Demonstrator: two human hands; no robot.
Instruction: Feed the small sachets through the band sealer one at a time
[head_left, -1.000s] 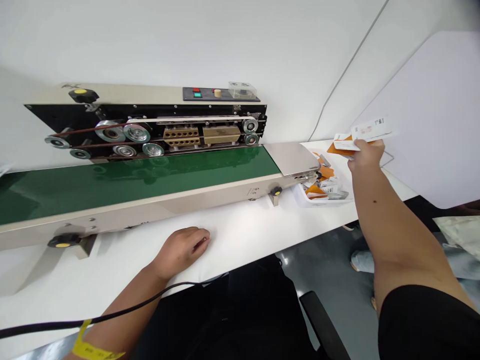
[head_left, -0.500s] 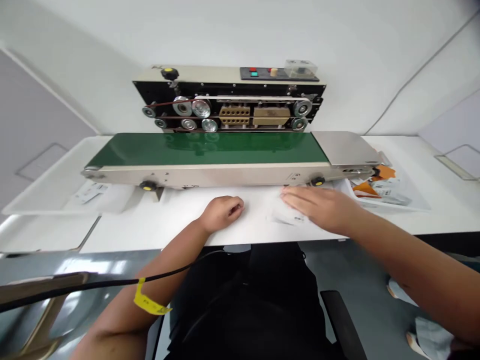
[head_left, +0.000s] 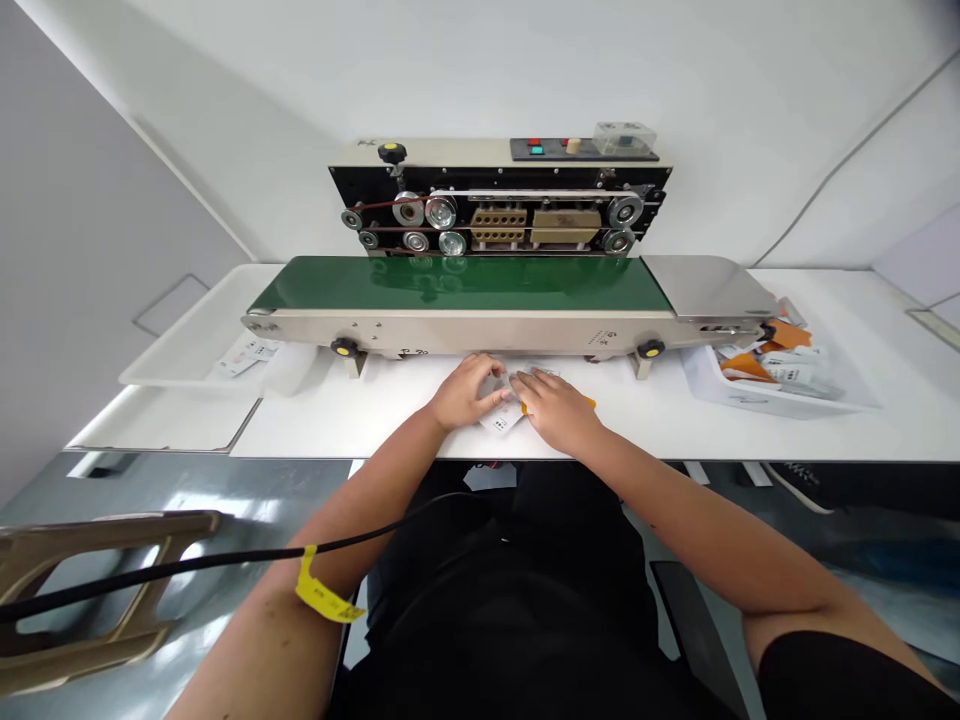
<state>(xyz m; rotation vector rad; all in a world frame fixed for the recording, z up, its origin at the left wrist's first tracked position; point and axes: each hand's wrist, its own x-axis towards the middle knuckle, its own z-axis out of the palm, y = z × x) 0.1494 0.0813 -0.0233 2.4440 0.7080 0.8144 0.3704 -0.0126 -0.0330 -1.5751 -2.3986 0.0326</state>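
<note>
A small stack of sachets (head_left: 504, 408) lies near the counter's (head_left: 675, 430) front edge, just before the band sealer (head_left: 480, 300). The left hand (head_left: 469, 392) and right hand (head_left: 555, 410) curl loosely over it, fingers touching the packs. Squaring their edges evenly would probably help, with a light grip.

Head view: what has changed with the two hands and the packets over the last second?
The right hand carried a bunch of packets from above the tray at the right to the table in front of the sealing machine. The left hand, earlier resting alone on the table, has joined it on the packets. The machine, its green belt and the tray on the left look unchanged.
</note>
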